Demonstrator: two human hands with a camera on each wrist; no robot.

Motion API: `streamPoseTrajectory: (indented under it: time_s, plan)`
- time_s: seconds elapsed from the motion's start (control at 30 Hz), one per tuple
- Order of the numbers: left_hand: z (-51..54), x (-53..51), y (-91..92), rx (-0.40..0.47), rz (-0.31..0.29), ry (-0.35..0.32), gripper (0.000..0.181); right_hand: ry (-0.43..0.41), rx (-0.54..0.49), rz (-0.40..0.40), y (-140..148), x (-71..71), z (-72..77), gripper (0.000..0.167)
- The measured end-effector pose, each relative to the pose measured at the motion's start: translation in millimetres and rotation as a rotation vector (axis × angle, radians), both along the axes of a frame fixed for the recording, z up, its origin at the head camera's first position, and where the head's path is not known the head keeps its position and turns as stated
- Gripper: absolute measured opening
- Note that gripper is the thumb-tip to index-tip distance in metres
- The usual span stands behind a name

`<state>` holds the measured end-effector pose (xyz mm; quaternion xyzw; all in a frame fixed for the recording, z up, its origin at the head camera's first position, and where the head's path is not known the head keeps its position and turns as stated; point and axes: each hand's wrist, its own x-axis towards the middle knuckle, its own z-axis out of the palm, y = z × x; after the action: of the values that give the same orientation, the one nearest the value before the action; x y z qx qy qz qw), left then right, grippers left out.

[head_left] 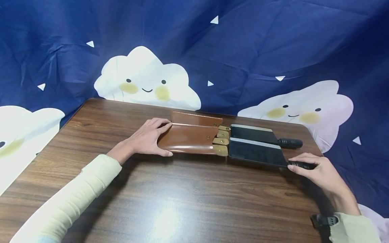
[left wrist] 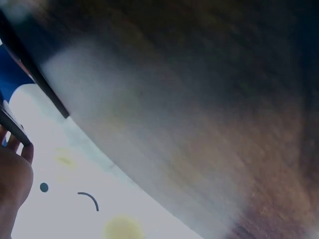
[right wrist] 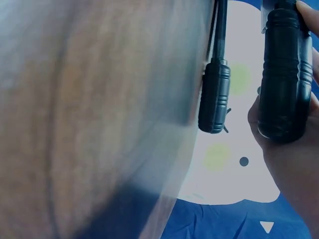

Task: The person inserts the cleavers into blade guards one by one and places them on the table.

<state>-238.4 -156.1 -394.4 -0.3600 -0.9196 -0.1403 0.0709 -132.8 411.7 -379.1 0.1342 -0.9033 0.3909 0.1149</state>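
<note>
My left hand (head_left: 150,135) holds the closed end of a brown leather sheath (head_left: 188,138), thumb along its lower edge and fingers at its upper edge. At its right end are tan snap straps (head_left: 221,145). Just right of these is a cleaver (head_left: 258,152) with a black blade and a pale strip along its upper edge. My right hand (head_left: 319,172) grips its black ribbed handle (right wrist: 285,74), and the blade points left toward the sheath. In the left wrist view, my left hand (left wrist: 15,174) shows only at the left edge.
Behind lie a second brown sheath (head_left: 197,118) and a second black cleaver (head_left: 253,133), its handle (right wrist: 215,97) pointing right. All are over a wood-grain table (head_left: 182,189). A blue curtain (head_left: 237,50) with white clouds hangs behind the table's far edge.
</note>
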Motion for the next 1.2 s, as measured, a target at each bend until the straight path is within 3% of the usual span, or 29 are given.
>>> streamPoseTrajectory:
  time_s: [0.17,0.77,1.2]
  plan:
    - [1.5,-0.1,-2.4,0.011,-0.003,0.024,0.115,0.003,-0.033,0.008,-6.4,-3.0,1.0,0.023]
    - [6.2,1.8,-0.8,0.009,-0.028,0.039,0.114,0.063,0.005,0.09,-25.3,-12.7,2.0,0.029]
    - [3.1,4.1,3.1,0.012,-0.044,0.053,0.114,0.083,0.036,0.115,-39.2,-14.7,4.1,0.026]
